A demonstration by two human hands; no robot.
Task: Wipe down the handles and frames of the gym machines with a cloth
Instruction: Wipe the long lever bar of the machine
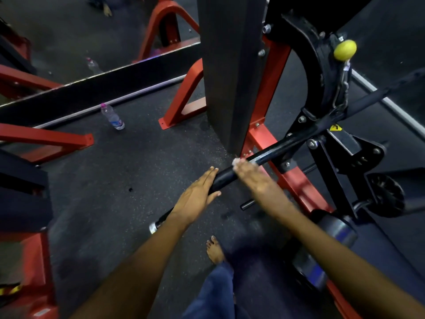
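Seen from above, looking down on a dark speckled rubber floor (119,171) among red and black gym machines. In the middle, a long black handle bar (226,174) running diagonally from a chrome end cap near the lower left up to the right, into the black pivot of the machine. Left hand (197,199) lying on the lower part of this bar, fingers straight and together along it, thumb reaching under; not clenched, only resting and steadying. Right hand (251,176) placed over the bar just above the left one, blurred, with a small white cloth (236,161) showing at the fingertips and pressed against the bar; fingers appearing bent over the cloth and the bar, though the blur hides the exact grip. Both hands near each other on the same bar, not touching. Behind the bar, a red frame (296,180) sloping down to the right and a wide dark upright column (227,72). At the upper right, a yellow knob (345,49) on the black mechanism. On the floor at the left, well apart from the hands, a clear plastic bottle (112,117) with a pink cap, standing beside a low black board. Below the hands, a bare foot (215,249) and a blue trouser leg (213,293).
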